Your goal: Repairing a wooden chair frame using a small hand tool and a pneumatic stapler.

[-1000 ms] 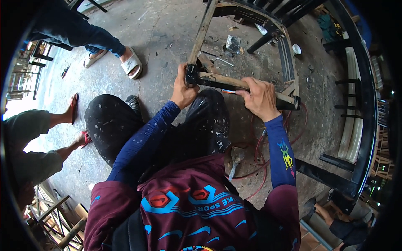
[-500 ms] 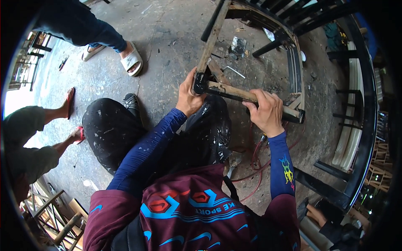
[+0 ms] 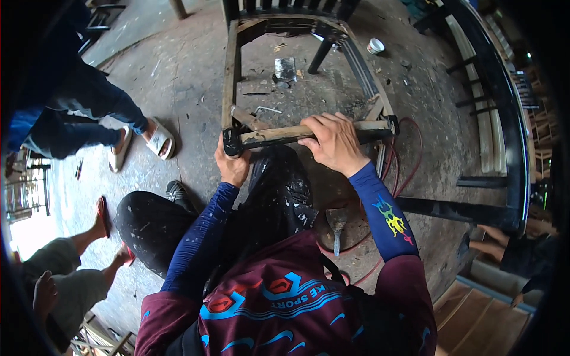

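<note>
A seatless chair frame, part bare wood and part worn black paint, is in front of me with its front rail toward my body. My left hand is closed around the black front left corner post, its fingers partly hidden behind it. Over the front rail, right of its middle, my right hand is wrapped with the thumb on the near side. A wide-bladed scraper lies on the floor below my right forearm. Beyond the rail, an L-shaped hex key rests on the floor inside the frame.
A red hose curls along the floor at right. Black-painted furniture framing stands on the far right. A white tub and a silvery sheet lie farther off. Other people's sandalled feet are at left; another person is at lower right.
My view has turned, so the chair frame and floor items appear farther left and the frame looks straighter. Both hands keep their grip on the frame.
</note>
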A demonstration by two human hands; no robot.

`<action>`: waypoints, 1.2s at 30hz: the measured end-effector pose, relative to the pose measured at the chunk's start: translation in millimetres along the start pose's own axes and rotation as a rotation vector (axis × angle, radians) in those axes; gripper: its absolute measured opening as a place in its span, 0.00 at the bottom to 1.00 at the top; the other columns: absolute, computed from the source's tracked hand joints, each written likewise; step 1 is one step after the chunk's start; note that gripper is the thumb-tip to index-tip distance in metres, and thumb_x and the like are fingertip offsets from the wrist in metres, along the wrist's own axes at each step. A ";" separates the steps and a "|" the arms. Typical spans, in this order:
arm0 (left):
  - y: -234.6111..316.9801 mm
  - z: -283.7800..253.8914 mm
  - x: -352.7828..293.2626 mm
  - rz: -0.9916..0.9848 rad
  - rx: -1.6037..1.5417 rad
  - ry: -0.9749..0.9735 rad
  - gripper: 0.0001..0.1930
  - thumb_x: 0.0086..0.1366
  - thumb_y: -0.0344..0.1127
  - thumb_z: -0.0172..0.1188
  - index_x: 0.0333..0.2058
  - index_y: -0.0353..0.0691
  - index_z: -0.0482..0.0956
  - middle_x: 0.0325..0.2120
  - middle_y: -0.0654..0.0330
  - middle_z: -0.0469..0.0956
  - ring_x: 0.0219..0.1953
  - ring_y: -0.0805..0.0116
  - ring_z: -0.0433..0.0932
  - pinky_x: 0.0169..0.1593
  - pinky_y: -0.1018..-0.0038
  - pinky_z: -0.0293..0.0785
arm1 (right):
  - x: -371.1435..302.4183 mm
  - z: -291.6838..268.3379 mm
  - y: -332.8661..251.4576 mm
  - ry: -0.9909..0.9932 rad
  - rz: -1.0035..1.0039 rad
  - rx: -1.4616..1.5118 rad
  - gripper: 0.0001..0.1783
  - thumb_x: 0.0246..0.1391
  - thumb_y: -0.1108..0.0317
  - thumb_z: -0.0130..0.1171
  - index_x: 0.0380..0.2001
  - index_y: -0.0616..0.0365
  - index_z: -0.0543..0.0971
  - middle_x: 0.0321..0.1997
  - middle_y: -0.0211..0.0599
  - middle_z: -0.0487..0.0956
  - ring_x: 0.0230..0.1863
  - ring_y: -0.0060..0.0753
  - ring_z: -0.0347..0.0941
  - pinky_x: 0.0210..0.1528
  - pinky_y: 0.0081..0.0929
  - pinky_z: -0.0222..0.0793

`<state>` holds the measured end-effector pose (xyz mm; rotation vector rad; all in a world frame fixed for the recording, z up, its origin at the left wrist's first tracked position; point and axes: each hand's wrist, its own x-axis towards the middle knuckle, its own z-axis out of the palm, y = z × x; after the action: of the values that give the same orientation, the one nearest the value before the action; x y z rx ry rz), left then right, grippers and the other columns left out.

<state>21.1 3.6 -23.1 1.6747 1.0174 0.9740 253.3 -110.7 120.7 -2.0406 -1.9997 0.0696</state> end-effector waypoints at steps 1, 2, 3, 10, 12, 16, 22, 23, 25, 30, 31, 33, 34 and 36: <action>-0.8 -1.4 -3.1 0.018 0.076 -0.018 0.24 0.49 0.24 0.60 0.49 0.35 0.75 0.38 0.55 0.81 0.40 0.61 0.80 0.49 0.69 0.75 | -0.7 -3.9 5.7 0.073 -0.097 0.087 0.22 0.51 0.57 0.69 0.46 0.54 0.78 0.45 0.38 0.83 0.48 0.44 0.78 0.50 0.41 0.70; -1.5 -2.8 -8.1 0.023 0.076 -0.031 0.24 0.49 0.24 0.60 0.49 0.35 0.75 0.38 0.55 0.81 0.40 0.61 0.80 0.49 0.69 0.75 | -0.1 -8.8 12.9 0.145 -0.196 0.174 0.24 0.53 0.55 0.68 0.50 0.55 0.79 0.49 0.41 0.83 0.52 0.46 0.78 0.54 0.42 0.71; -2.3 -4.9 -6.5 0.049 0.030 -0.002 0.24 0.49 0.24 0.60 0.49 0.35 0.75 0.37 0.55 0.81 0.40 0.61 0.80 0.49 0.69 0.75 | 8.5 -29.2 25.6 0.227 -0.138 0.209 0.26 0.55 0.54 0.67 0.52 0.56 0.78 0.52 0.43 0.82 0.55 0.48 0.77 0.57 0.42 0.71; -15.8 8.4 -1.9 0.093 -0.011 0.000 0.22 0.49 0.23 0.57 0.46 0.33 0.75 0.35 0.56 0.79 0.38 0.61 0.79 0.47 0.69 0.74 | 13.0 -32.7 206.4 -0.032 0.818 0.325 0.45 0.55 0.31 0.58 0.57 0.62 0.76 0.57 0.51 0.80 0.63 0.45 0.72 0.65 0.39 0.63; -10.0 4.2 -1.4 0.155 0.021 0.052 0.22 0.49 0.23 0.57 0.46 0.33 0.75 0.35 0.56 0.79 0.38 0.61 0.79 0.47 0.68 0.75 | 7.9 -18.5 194.5 0.053 0.953 0.298 0.46 0.53 0.32 0.61 0.57 0.65 0.75 0.57 0.47 0.80 0.62 0.43 0.72 0.65 0.36 0.63; -17.8 -0.6 -1.7 0.108 0.037 -0.010 0.23 0.48 0.23 0.57 0.48 0.33 0.75 0.37 0.57 0.80 0.38 0.62 0.79 0.48 0.68 0.75 | -10.1 -14.3 208.9 -0.157 0.898 0.777 0.40 0.54 0.38 0.64 0.55 0.63 0.76 0.45 0.40 0.83 0.50 0.31 0.78 0.60 0.34 0.65; -2.6 21.4 0.6 0.098 -0.059 -0.160 0.25 0.51 0.21 0.56 0.51 0.34 0.73 0.34 0.61 0.78 0.37 0.70 0.76 0.44 0.75 0.73 | -60.7 -30.3 211.8 -0.061 0.967 0.665 0.29 0.57 0.49 0.64 0.50 0.62 0.73 0.40 0.40 0.83 0.38 0.30 0.79 0.40 0.30 0.71; 2.9 32.0 3.0 0.120 -0.062 -0.215 0.26 0.51 0.21 0.56 0.53 0.34 0.72 0.34 0.63 0.77 0.37 0.72 0.75 0.44 0.75 0.73 | -69.7 -40.9 209.0 -0.015 1.022 0.684 0.25 0.58 0.52 0.64 0.47 0.61 0.73 0.37 0.37 0.84 0.34 0.26 0.79 0.36 0.27 0.69; 13.2 51.4 7.0 0.036 -0.174 -0.294 0.25 0.53 0.21 0.56 0.53 0.33 0.71 0.35 0.66 0.76 0.37 0.73 0.73 0.44 0.77 0.72 | -83.6 -46.3 223.1 -0.008 1.054 0.622 0.25 0.58 0.52 0.64 0.47 0.61 0.73 0.36 0.37 0.84 0.34 0.26 0.79 0.35 0.27 0.69; -47.4 67.9 26.3 -0.166 -0.550 -0.187 0.22 0.52 0.18 0.58 0.49 0.32 0.72 0.40 0.60 0.80 0.40 0.70 0.78 0.47 0.73 0.75 | -52.6 -39.8 269.2 -0.117 0.886 0.452 0.35 0.55 0.46 0.66 0.49 0.70 0.74 0.47 0.44 0.79 0.45 0.36 0.79 0.45 0.35 0.72; -9.8 78.7 14.9 0.011 -0.238 -0.220 0.21 0.52 0.19 0.58 0.47 0.33 0.73 0.36 0.61 0.80 0.38 0.70 0.78 0.45 0.72 0.75 | -78.1 -36.7 268.7 0.043 0.923 0.415 0.34 0.55 0.45 0.65 0.48 0.68 0.75 0.44 0.43 0.80 0.47 0.36 0.77 0.41 0.36 0.72; 11.9 75.6 18.8 0.084 -0.138 -0.159 0.17 0.50 0.21 0.59 0.42 0.33 0.75 0.33 0.61 0.80 0.35 0.68 0.78 0.42 0.71 0.75 | -75.0 -55.0 251.8 -0.101 0.992 0.370 0.38 0.54 0.41 0.63 0.51 0.68 0.75 0.53 0.48 0.76 0.54 0.40 0.74 0.54 0.37 0.68; 18.0 71.9 13.8 0.167 -0.039 -0.124 0.16 0.50 0.21 0.59 0.40 0.32 0.76 0.33 0.60 0.80 0.34 0.68 0.78 0.41 0.70 0.75 | -85.8 -46.8 257.2 -0.108 1.013 0.373 0.38 0.54 0.41 0.63 0.51 0.68 0.75 0.53 0.48 0.76 0.54 0.40 0.74 0.54 0.37 0.68; 18.7 76.7 11.8 0.106 -0.103 -0.115 0.15 0.49 0.23 0.59 0.39 0.33 0.76 0.33 0.59 0.81 0.35 0.64 0.78 0.43 0.68 0.74 | -90.8 -34.8 258.8 0.076 0.934 0.202 0.41 0.54 0.39 0.61 0.54 0.69 0.74 0.58 0.51 0.72 0.58 0.43 0.71 0.61 0.38 0.64</action>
<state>99.2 -12.7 -23.9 1.6921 0.7963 0.9708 509.4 -206.1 79.0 -2.5751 -0.8057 0.3511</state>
